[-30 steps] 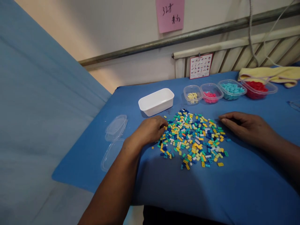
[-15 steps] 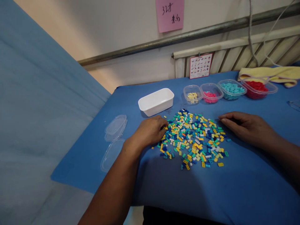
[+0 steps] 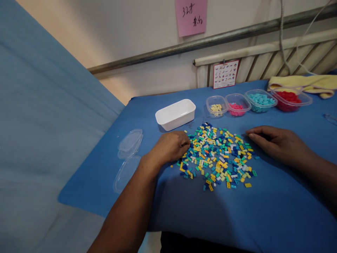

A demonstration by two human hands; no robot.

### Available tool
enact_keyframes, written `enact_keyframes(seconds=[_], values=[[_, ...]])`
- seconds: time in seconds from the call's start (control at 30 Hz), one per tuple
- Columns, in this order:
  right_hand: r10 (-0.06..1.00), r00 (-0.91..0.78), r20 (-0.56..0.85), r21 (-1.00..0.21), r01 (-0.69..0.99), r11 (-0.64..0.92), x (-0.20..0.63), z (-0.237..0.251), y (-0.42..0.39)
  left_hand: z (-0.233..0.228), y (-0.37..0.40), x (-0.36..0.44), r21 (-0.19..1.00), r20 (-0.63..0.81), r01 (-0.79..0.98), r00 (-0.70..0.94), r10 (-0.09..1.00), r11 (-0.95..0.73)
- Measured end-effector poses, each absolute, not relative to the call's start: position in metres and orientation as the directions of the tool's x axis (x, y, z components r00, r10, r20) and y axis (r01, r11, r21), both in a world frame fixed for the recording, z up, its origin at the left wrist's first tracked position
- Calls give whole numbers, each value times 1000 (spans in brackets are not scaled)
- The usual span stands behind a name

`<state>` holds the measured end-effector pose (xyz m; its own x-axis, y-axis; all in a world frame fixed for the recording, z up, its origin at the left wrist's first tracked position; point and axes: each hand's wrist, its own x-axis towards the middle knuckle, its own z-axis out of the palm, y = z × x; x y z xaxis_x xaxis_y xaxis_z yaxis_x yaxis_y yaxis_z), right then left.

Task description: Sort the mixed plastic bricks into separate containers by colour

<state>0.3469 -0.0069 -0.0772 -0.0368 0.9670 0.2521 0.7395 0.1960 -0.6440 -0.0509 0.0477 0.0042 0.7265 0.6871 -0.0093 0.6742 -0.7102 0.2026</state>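
Flanking the brick pile [image 3: 217, 154], which spreads left-right, both hands rest curled.

Pink note [image 3: 191, 17] on wall — yellow cloth [image 3: 305, 84], clear lids [image 3: 130, 140].

the light is soft, even and moderately bright, seeming to fall from above and a little behind the camera. the bare left hand [image 3: 170, 147] and bare right hand [image 3: 280, 142] cast only faint, blurred shadows on the blue cloth-covered table [image 3: 263, 211], darkest under the right palm. there is no hard glare; the clear plastic oval lids [image 3: 128, 154] at centre left carry pale sheen. the scattered pile of small multicoloured plastic bricks [image 3: 217, 156] at centre is fairly sharp, though single pieces smear. wide-angle distortion bends the grey metal wall rail [image 3: 184, 47] across the upper frame, and the lower corners darken slightly.
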Motion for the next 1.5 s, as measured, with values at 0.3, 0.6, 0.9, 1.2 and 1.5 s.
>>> enact_keyframes(seconds=[0.3,0.6,0.9,1.2,1.5], values=[[962,-49,268,-646,732,217,345,-77,-7,11,56,-57,306,593,677,414,691,-669],[966,-47,254,-662,720,209,345,-76,-8,6,78,-85,237,638,920,95,764,-312],[967,-49,250,-650,732,205,344,-74,-8,-2,81,-85,181,559,947,124,820,-266],[972,-42,232,-661,726,189,344,-73,-8,-5,80,-85,189,520,950,117,846,-248],[973,-29,228,-674,717,179,346,-77,-6,15,65,-77,308,459,870,220,861,-386]])
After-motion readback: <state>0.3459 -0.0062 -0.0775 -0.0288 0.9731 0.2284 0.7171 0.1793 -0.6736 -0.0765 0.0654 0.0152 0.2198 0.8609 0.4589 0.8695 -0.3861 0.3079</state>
